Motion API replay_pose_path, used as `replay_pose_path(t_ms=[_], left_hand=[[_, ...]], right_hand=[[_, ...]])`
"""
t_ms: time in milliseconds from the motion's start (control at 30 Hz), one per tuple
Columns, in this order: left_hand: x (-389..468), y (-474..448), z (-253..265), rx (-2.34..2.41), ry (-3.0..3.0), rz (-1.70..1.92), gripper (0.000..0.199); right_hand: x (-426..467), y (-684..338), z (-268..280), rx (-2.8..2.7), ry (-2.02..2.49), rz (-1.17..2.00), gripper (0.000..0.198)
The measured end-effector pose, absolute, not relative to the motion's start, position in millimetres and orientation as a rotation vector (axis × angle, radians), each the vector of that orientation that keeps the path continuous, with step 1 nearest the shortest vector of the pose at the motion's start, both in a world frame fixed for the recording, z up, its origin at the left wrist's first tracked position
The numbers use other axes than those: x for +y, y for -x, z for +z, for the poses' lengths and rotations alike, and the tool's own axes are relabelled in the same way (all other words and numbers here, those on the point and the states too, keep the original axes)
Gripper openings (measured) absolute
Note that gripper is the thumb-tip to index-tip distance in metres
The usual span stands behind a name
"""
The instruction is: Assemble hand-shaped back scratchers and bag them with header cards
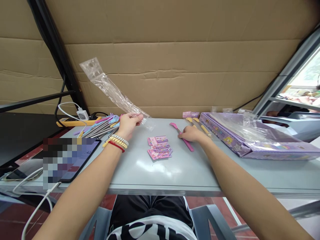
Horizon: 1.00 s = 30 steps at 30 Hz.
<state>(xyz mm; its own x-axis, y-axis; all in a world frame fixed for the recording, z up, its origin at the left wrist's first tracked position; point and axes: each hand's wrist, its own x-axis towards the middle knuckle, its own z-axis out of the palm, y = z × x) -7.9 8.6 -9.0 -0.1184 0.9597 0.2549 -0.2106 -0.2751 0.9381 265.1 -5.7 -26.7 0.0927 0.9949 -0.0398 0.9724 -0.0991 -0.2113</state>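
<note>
My left hand (130,124) is closed on the lower end of a long clear plastic sleeve (112,90), which slants up to the left. My right hand (191,134) has its fingers round the middle of a pink back scratcher (187,143) lying aslant on the table, its small claw-like head pointing away to the left. Between my hands lie several pink printed cards (159,147), partly overlapping. Just left of my left hand is a pile of back scratchers (101,128) with metal rods and blue, pink and yellow parts. Two yellow ones (205,129) lie beyond my right hand.
A purple printed box (225,133) holding clear plastic sleeves (250,128) stands on the right of the grey table (162,180). At left are a tablet (85,160), white cables (35,193) and a yellow power strip (71,122). Cardboard (175,60) stands behind.
</note>
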Motion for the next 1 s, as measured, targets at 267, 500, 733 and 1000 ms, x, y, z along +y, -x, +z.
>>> replay_pose_path(t_ms=[267,500,733,1000], left_hand=[[13,10,-10,0.974,-1.156,1.614,0.029],[12,11,-9,0.954,-1.111,1.642,0.030],[12,11,-8,0.998,-1.056,1.683,0.029],[12,10,-9,0.917,-1.109,1.674,0.032]], right_hand=[[-18,-254,-20,-1.927,1.497,0.672,0.030],[-19,-251,-23,-1.992,1.241,0.631,0.038],[-22,-247,-21,-1.935,1.164,0.612,0.039],[-25,-244,-19,-2.046,1.308,0.889,0.048]])
